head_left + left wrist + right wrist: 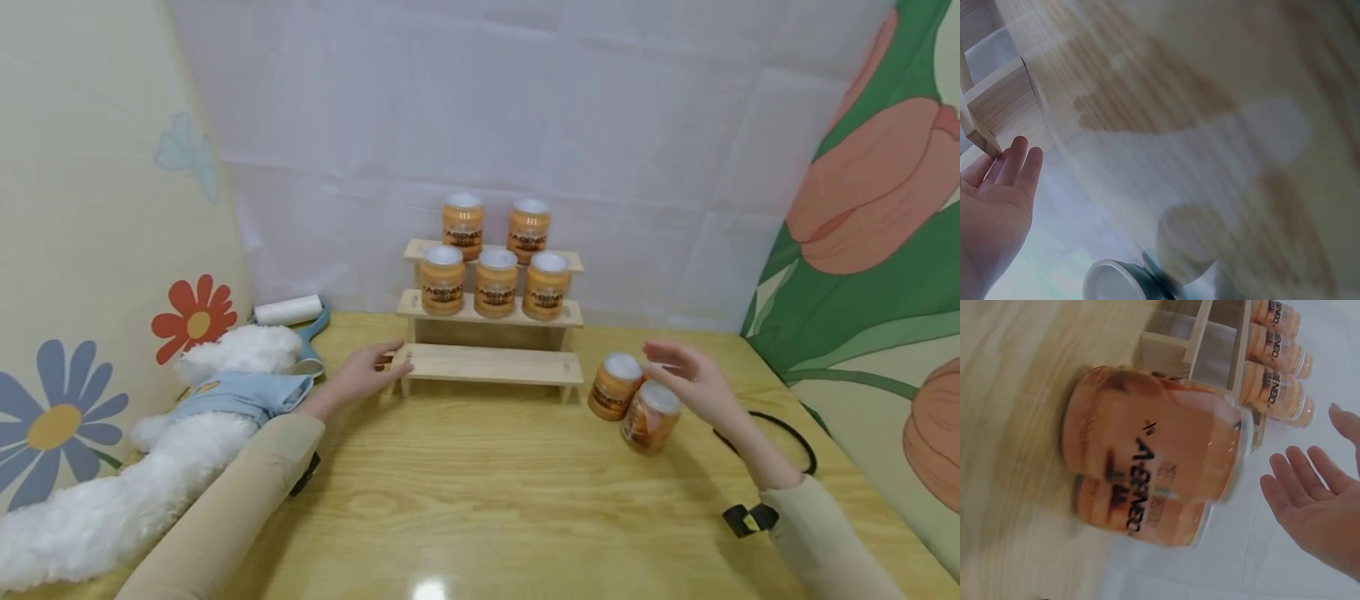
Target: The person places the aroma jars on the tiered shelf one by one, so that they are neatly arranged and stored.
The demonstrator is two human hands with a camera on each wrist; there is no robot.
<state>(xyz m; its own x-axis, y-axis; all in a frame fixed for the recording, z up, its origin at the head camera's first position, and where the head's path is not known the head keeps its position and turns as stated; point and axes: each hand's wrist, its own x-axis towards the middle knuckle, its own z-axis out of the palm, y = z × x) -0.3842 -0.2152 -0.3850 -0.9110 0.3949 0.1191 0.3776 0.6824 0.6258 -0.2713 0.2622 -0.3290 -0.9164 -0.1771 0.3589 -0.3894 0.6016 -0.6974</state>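
Observation:
A three-step wooden display stand stands on the table in the head view. My left hand holds the left end of its lowest step; in the left wrist view that hand's outer fingers extend past the board's corner, with the thumb hidden. On the right, two orange cans with pale lids, a rear can and a front can, stand upright side by side. My right hand hovers just above and beside them, fingers apart; the right wrist view shows this hand holding nothing.
Three cans line the middle step and two more stand on the top one. At left lie a white plush toy in blue cloth and a lint roller. A black cord curves behind my right wrist.

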